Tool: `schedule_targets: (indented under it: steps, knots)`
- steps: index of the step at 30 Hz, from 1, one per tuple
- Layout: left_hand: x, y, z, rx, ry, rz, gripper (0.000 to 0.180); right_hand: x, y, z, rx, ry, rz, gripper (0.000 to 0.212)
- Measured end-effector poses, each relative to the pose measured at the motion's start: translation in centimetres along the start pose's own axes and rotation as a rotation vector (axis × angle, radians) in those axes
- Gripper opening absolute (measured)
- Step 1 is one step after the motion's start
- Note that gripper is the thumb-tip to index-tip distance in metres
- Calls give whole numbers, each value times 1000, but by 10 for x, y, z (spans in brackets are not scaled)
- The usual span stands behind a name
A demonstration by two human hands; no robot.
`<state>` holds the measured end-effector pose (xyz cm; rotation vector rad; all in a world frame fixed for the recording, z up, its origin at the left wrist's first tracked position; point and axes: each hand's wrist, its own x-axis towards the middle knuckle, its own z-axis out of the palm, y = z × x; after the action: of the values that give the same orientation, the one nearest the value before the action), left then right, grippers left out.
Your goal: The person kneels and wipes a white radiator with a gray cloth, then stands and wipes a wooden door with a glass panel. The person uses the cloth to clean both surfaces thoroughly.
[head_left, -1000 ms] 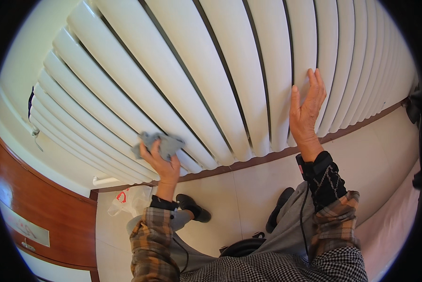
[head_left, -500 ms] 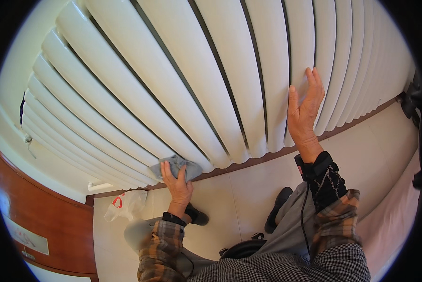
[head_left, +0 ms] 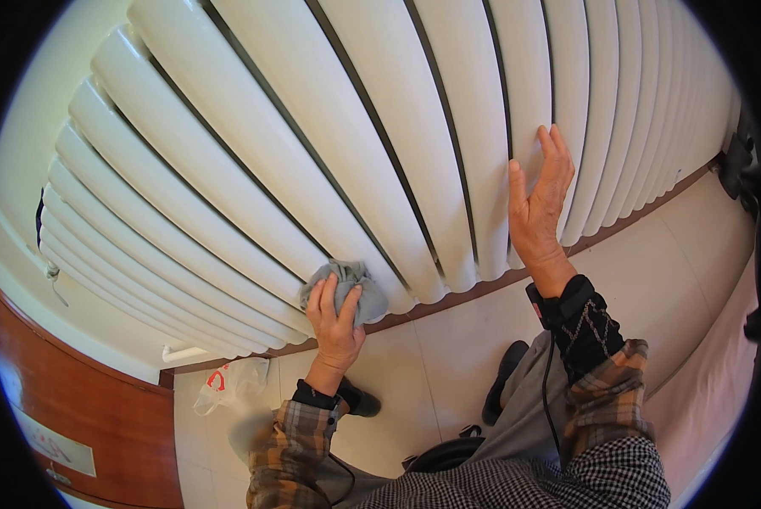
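Observation:
A white column radiator (head_left: 380, 170) fills the upper part of the view. My left hand (head_left: 336, 327) is closed on a crumpled grey cloth (head_left: 349, 284) and presses it against the lower ends of the columns, left of the middle. Farther right, my right hand (head_left: 543, 204) rests with fingers stretched out on the radiator's columns, holding nothing. The thumb stands apart from the other fingers. Part of the cloth is covered by the left fingers.
Below the radiator, pale floor tiles (head_left: 397, 365) carry my two dark shoes. A clear plastic bag (head_left: 236, 386) with red marking lies at the left, near a brown wooden door (head_left: 100, 399). Pink fabric (head_left: 702, 373) borders the right side, with dark objects (head_left: 741, 170) at the far right.
My left hand has shifted the cloth a little up and to the right along the radiator's lower ends. The view has moved slightly; my right hand stays spread on the columns.

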<state>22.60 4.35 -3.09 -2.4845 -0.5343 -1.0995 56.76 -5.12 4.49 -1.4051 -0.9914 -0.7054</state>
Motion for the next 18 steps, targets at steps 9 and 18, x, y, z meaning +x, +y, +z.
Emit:
schedule_targets:
  steps: [9, 18]
  knots:
    - [118, -45, -29, 214, 452, -83, 67, 0, 0, 0, 20, 6, 19, 53]
    - [4, 4, 19, 13, -53, 42, 68, -2, 0, -1, 36, -2, -4, 54]
